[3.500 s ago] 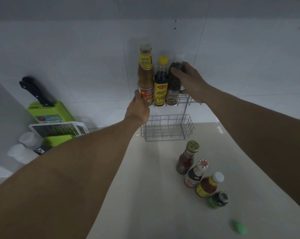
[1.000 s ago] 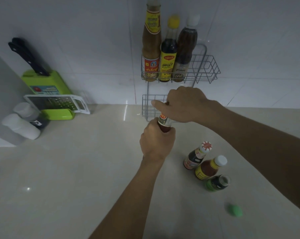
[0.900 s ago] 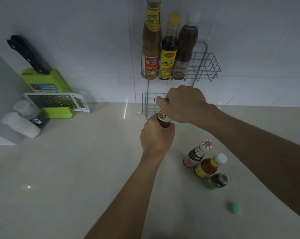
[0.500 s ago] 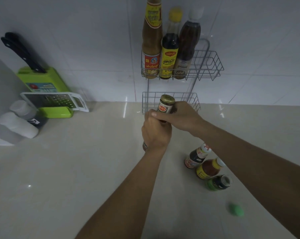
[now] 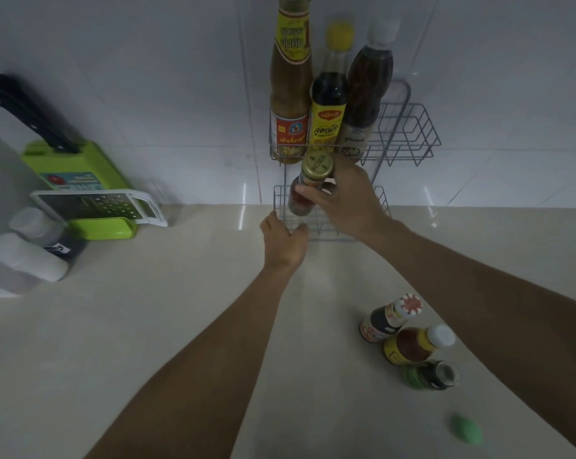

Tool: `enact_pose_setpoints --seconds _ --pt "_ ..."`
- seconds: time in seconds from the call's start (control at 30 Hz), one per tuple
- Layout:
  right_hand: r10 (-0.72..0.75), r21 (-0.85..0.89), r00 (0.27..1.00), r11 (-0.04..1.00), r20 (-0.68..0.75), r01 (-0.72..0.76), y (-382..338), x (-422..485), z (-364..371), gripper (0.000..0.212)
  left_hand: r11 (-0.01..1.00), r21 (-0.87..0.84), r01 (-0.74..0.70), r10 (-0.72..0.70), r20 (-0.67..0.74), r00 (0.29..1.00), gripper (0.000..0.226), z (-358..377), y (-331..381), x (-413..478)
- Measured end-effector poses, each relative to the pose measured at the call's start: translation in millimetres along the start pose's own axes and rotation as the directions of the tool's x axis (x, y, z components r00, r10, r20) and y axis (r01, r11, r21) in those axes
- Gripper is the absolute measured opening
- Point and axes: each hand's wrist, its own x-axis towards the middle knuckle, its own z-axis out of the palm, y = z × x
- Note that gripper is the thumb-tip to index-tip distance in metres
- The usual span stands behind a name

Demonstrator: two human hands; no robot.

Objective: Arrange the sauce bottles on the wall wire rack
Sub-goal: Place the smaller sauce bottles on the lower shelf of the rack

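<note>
Now the right hand (image 5: 342,200), gripping the jar (image 5: 308,187), should lower it upright into the lower basket (image 5: 381,207); the open left hand (image 5: 285,241) steadies its rim.

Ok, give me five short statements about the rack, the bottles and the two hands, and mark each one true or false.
1. The right hand holds a gold-capped bottle at the lower basket of the wire rack. True.
2. The upper basket is packed full. False: three tall bottles fill its left part, and its right part holds nothing.
3. The left hand grips a bottle. False: it holds none and rests at the lower basket's front left corner.
4. Three small bottles stand on the counter: a red-and-white-capped bottle, a white-capped bottle and a green-labelled bottle. True.
5. The knife block is red. False: it is green.
</note>
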Motion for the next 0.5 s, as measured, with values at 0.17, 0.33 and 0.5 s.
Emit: enact_pose_setpoints --seconds 0.17,0.33,0.5 --pt "-0.007 -0.044 0.999 0.999 0.038 0.009 15.4 3.0 21.5 0.041 0.99 -0.054 0.129 -0.125 0.07 0.99 0.111 2.4 -16.5 30.2" --pt "0.122 -0.008 0.992 0.993 0.036 -0.121 29.5 12.3 43.7 0.039 0.995 -0.048 0.092 -0.087 0.091 0.992 0.065 -2.5 -12.0 24.9" --pt "0.181 -0.065 0.977 0.982 0.112 -0.175 30.0 33.8 51.5 0.046 0.998 -0.018 0.064 -0.06 0.164 0.985 0.069 -6.4 -8.6 23.4"
